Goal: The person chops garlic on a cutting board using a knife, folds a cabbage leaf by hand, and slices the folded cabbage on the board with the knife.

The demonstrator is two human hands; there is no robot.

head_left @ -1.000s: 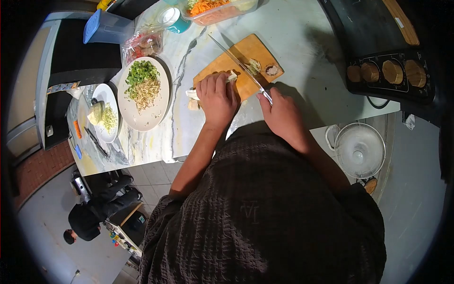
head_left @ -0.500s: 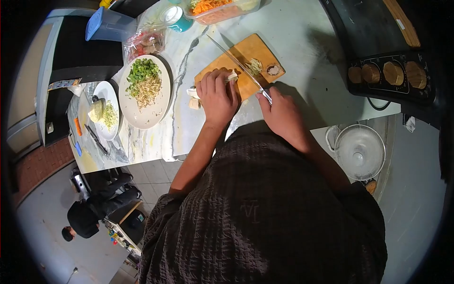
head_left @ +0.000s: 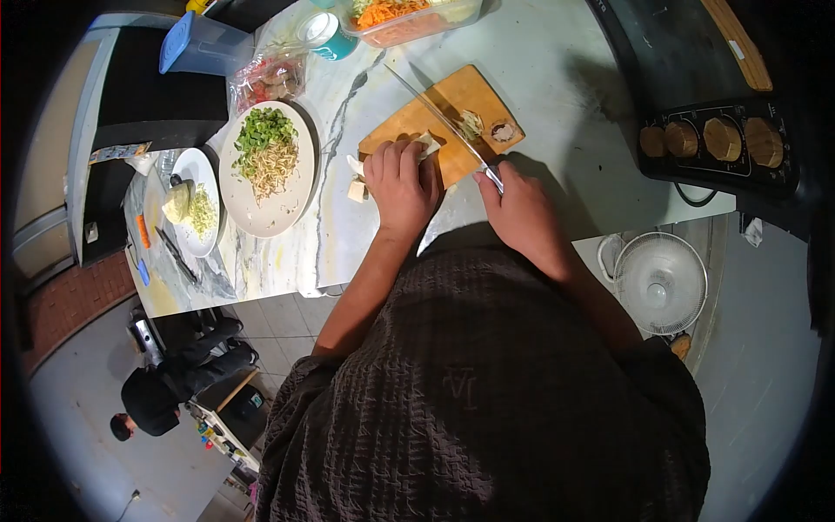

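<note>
My right hand is closed round the handle of a long knife, whose blade lies slantwise over the wooden cutting board. Over the board's left end, my left hand has its fingers bent and pressed on a pale food piece that shows beside the fingertips; the rest of it is hidden. Pale sliced strips lie on the board to the right of the blade, near a small round piece. A pale block sits on the counter left of my left hand.
An oval plate holds chopped greens and sprouts. Left of it are a smaller plate, a carrot and a dark knife. A vegetable container stands behind, a stove right, a basket below. A person is lower left.
The fingers of my left hand have shifted slightly, and more of the pale piece beside them shows. My right hand and the knife have barely moved.
</note>
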